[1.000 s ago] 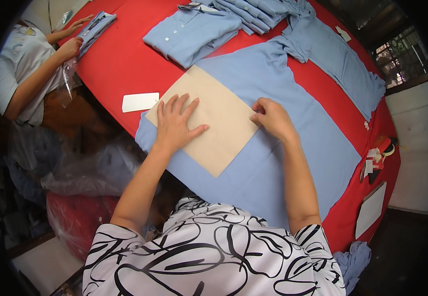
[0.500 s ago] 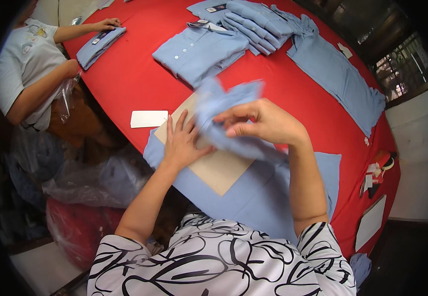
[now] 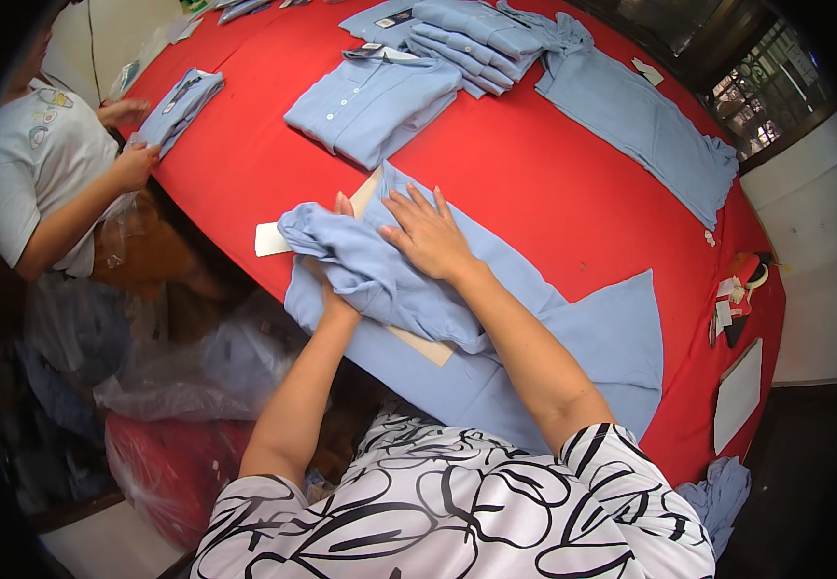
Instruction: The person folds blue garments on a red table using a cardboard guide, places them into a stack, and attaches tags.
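A light-blue shirt [image 3: 525, 372] lies spread in front of me, with a beige card board [image 3: 425, 345] on it. One part of the shirt is folded over the board in a loose, wrinkled bundle. My right hand [image 3: 430, 234] rests flat on that folded cloth, fingers stretched out. Under the fold, my left hand [image 3: 338, 301] is mostly covered; its wrist shows below the cloth and fingertips stick out above, stretched out near the board. A small white card [image 3: 270, 239] lies just left of the bundle.
A folded blue shirt [image 3: 370, 101] and a stack of folded shirts [image 3: 476, 43] lie farther back on the red table [image 3: 621, 207]. Another shirt [image 3: 641, 121] stretches along the right. A co-worker [image 3: 52, 174] at left handles a folded shirt [image 3: 179, 106]. A tape roll [image 3: 758, 277] sits far right.
My right hand has brought the lifted cloth down over the board and left hand, and now lies flat on it. The co-worker's hands have shifted around their folded shirt.
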### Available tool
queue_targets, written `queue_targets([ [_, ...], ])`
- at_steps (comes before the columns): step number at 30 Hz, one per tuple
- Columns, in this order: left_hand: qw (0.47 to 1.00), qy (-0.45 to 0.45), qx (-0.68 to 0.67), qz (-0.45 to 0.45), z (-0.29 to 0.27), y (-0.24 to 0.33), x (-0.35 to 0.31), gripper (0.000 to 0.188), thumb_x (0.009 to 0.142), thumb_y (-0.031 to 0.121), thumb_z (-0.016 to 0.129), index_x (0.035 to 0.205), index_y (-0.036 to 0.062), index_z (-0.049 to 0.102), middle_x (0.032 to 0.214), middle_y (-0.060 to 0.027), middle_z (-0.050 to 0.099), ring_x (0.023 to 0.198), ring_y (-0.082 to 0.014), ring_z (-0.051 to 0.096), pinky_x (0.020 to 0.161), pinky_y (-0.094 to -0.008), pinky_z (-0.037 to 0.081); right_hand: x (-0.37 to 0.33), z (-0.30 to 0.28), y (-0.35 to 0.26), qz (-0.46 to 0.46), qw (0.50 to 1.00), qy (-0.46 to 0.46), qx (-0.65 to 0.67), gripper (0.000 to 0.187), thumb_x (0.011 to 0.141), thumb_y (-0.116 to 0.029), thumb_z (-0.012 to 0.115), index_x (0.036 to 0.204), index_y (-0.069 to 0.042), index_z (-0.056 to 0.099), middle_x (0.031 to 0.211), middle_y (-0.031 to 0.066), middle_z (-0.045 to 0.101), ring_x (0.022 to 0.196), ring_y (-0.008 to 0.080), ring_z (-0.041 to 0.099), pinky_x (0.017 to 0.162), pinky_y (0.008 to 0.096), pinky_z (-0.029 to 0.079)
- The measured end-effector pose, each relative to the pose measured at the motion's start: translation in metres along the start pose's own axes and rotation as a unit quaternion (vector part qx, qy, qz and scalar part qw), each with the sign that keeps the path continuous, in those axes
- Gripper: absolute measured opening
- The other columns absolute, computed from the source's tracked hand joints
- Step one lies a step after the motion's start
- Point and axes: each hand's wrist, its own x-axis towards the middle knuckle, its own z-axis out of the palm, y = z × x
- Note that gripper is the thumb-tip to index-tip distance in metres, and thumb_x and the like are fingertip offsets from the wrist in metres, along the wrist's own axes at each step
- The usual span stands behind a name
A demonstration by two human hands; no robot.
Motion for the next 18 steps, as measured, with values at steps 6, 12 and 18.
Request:
queue_targets([
  [6,0.984,-0.168,0.034,0.043,-0.025,0.011,0.012,0.073,0.082,0.040,0.068,0.142,0.0065,0.045,0.133,-0.0159,0.052,0.124,-0.0331,0.048,0.113,-0.0471,0.027,0.000,-0.007,0.004,0.009,1.000,-0.013,-0.026,0.050,0.098,-0.037,0.046,0.138,-0.008,0.054,0.151,0.0119,0.043,0.147,0.0299,0.025,0.121,0.0538,0.006],
  [12,0.986,-0.148,0.037,0.072,-0.030,0.008,0.001,0.062,0.075,0.042,0.073,0.130,0.0164,0.063,0.115,-0.0099,0.056,0.107,-0.0315,0.050,0.101,-0.0466,0.035,-0.070,-0.095,0.062,0.093,0.991,0.094,-0.020,0.054,0.072,0.007,0.049,0.123,-0.004,0.064,0.135,0.0153,0.059,0.131,0.0352,0.049,0.113,0.0445,0.034],
  [18,0.977,-0.181,0.065,0.097,-0.028,0.020,0.010,0.050,0.079,0.034,0.070,0.128,0.0275,0.066,0.114,-0.0096,0.057,0.107,-0.0303,0.051,0.097,-0.0418,0.039,-0.283,-0.164,0.160,0.336,0.876,0.171,-0.302,0.035,0.080,-0.002,0.062,0.114,-0.010,0.066,0.118,0.0094,0.062,0.127,0.0319,0.045,0.105,0.0469,0.036],
])
